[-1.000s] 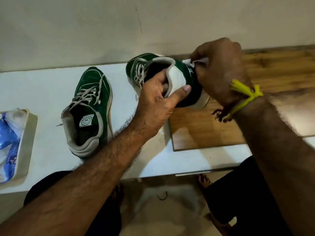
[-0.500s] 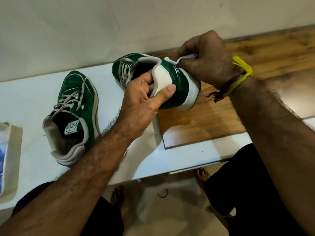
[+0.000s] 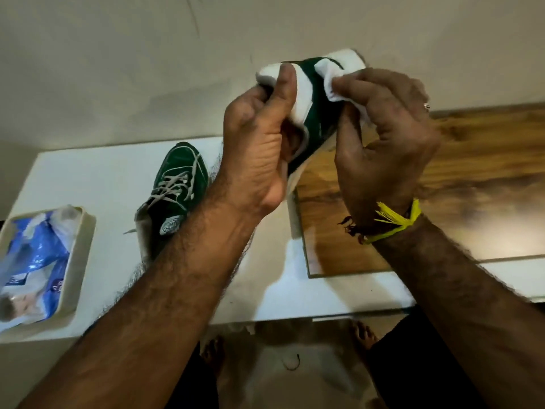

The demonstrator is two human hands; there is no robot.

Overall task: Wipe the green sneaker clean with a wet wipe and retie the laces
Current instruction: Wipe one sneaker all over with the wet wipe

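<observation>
**Green sneaker up in the air, wipe on the heel side**

So the green sneaker (image 3: 317, 93) is lifted off the white table (image 3: 103, 178) and held up in front of the wall, heel end toward the camera, white sole edge on the far side. The left hand (image 3: 259, 140) grips it at the heel collar, thumb laid over the white heel tab and the other fingers curled down inside the opening. The right hand (image 3: 383, 143) pinches a bunched white wet wipe (image 3: 334, 81) in its fingertips and presses it against the green side panel near the heel. That wrist has a yellow thread band (image 3: 395, 221), and there's a ring on one finger.

The second green sneaker (image 3: 177, 184) sits on the table below, toe pointing away, pale laces loose across the top. Far left is a shallow cream tray (image 3: 81, 249) with a blue wipes packet (image 3: 32, 261) lying in it. On the right, a wooden board (image 3: 457, 187) lies on the table, right under the raised shoe.
</observation>
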